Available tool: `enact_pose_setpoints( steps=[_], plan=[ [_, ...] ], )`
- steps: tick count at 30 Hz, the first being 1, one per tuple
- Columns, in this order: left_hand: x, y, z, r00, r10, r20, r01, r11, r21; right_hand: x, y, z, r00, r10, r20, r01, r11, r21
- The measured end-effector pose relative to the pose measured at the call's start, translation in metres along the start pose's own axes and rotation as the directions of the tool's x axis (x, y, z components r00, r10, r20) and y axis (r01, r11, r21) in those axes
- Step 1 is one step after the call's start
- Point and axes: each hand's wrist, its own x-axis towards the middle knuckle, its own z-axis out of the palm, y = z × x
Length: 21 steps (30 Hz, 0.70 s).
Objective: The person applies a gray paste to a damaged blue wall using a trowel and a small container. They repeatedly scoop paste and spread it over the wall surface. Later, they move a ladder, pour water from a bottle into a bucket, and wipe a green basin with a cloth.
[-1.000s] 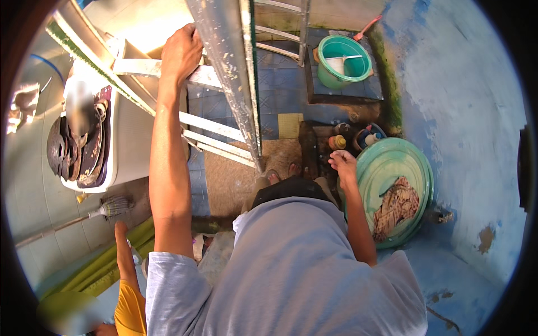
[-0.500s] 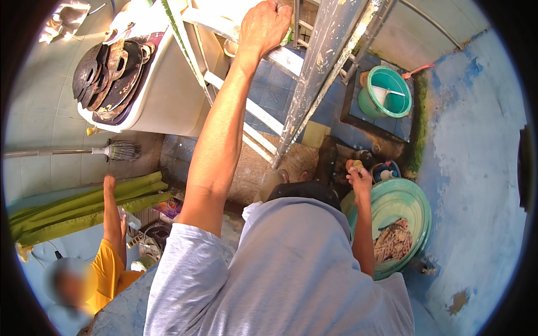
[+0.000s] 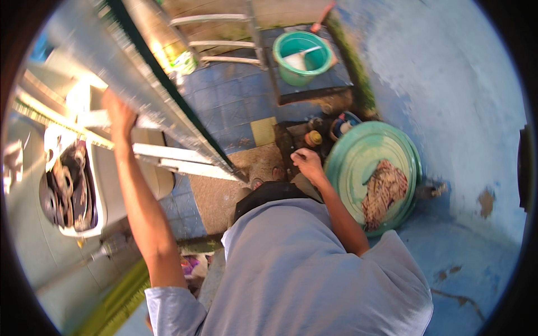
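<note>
My left hand point(image 3: 119, 112), blurred, grips a step of a metal stepladder point(image 3: 171, 101) on the left, its arm stretched out. The ladder's paint-spattered rail slants from the upper left down to the brown floor tiles by my feet. In front of my body my right hand point(image 3: 308, 163) is closed with curled fingers. Whatever it may hold is too small to make out. Just beyond it stands a small jar with a yellow lid point(image 3: 313, 138). Beside my right forearm lies a large round green lid point(image 3: 350, 151) with a crumpled patterned cloth point(image 3: 384, 193) on it.
A green bucket point(image 3: 286, 68) stands on a tiled ledge at the far right, near the blue wall point(image 3: 454, 101). Blackened pans point(image 3: 70, 185) lie on a white container point(image 3: 129, 196) at left. A metal rack point(image 3: 221, 43) stands at the back; a mop point(image 3: 109, 246) lies lower left.
My view has turned right, shifting the ladder and pans leftward. My left hand has stayed on the ladder, which now leans the other way in view. The person in yellow has left view.
</note>
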Motion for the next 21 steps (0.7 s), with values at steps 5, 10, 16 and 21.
enact_pose_setpoints(
  steps=[5, 10, 16, 21],
  plan=[
    [-0.020, -0.055, 0.008, 0.970, -0.239, 0.034, 0.241, 0.961, -0.133, -0.004, 0.008, -0.001, 0.997, 0.070, -0.039, -0.065, 0.991, 0.119],
    [-0.005, -0.030, -0.010, 0.941, -0.288, 0.180, 0.338, 0.748, -0.571, -0.006, 0.012, -0.007, 0.993, 0.057, -0.099, -0.043, 0.989, 0.142],
    [0.015, 0.023, -0.030, 0.950, -0.288, 0.121, 0.309, 0.803, -0.509, -0.011, 0.013, -0.017, 0.982, 0.173, -0.072, -0.151, 0.959, 0.238],
    [0.015, 0.025, -0.031, 0.970, -0.225, 0.094, 0.243, 0.865, -0.438, -0.013, 0.022, -0.019, 0.973, 0.203, -0.114, -0.166, 0.948, 0.272]
  ],
)
